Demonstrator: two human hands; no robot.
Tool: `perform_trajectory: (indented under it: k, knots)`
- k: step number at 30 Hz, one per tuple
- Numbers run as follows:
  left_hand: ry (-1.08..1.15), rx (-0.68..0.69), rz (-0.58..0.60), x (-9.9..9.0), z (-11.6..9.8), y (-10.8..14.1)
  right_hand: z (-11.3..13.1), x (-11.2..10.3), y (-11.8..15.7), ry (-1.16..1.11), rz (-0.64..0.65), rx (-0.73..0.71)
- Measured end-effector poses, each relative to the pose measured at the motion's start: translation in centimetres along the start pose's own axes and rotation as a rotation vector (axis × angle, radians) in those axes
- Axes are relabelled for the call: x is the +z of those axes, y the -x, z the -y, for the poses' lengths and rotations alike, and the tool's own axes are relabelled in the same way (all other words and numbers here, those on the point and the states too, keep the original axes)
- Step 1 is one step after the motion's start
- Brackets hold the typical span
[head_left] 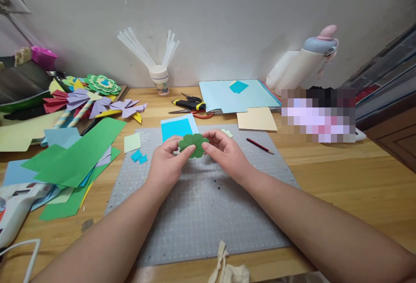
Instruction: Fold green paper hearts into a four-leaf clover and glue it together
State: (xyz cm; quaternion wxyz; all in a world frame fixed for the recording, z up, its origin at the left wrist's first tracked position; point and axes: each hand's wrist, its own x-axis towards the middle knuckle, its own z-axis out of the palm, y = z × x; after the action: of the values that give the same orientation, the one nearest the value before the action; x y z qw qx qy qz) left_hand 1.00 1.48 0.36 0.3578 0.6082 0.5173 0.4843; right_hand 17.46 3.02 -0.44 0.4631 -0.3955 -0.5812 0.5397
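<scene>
A dark green paper flower [195, 149] with rounded petals and fold creases is held up over the grey cutting mat [208, 218]. My left hand [168, 158] pinches its left side, thumb on the front. On the right edge, my right hand [226, 153] grips it between thumb and fingers. Just beyond my hands lie blue paper squares [177, 129] and a small pale green paper flower [227, 133]. To the left on the mat are a pale green square [132, 143] and small blue scraps [139, 156]. A dark red pencil [260, 145] rests at the right.
Green paper sheets [81, 157] and a glue gun [19, 205] lie at the left, near finished paper flowers [104, 84]. Behind the mat stand a paper cup [160, 81] with white strips, a yellow-black cutter [190, 105] and light blue sheets [224, 96]. A bottle [300, 64] leans at the wall.
</scene>
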Motion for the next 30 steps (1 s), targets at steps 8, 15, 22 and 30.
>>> perform_trajectory:
  k: [8,15,22,30]
  knots:
    - [-0.581,0.77,-0.179,-1.5,-0.3,0.7,1.3,-0.6,0.2,-0.474,0.379,0.606]
    - [-0.627,0.763,-0.092,-1.1,-0.4,0.6,1.3,-0.6,0.1,-0.662,0.39,0.567]
    - [0.035,0.106,-0.095,-0.2,0.4,-0.2,0.6,-0.5,-0.3,-0.322,0.185,0.322]
    - [0.507,-0.413,0.21,0.5,0.3,-0.4,0.0,-0.4,-0.2,-0.1,0.122,0.151]
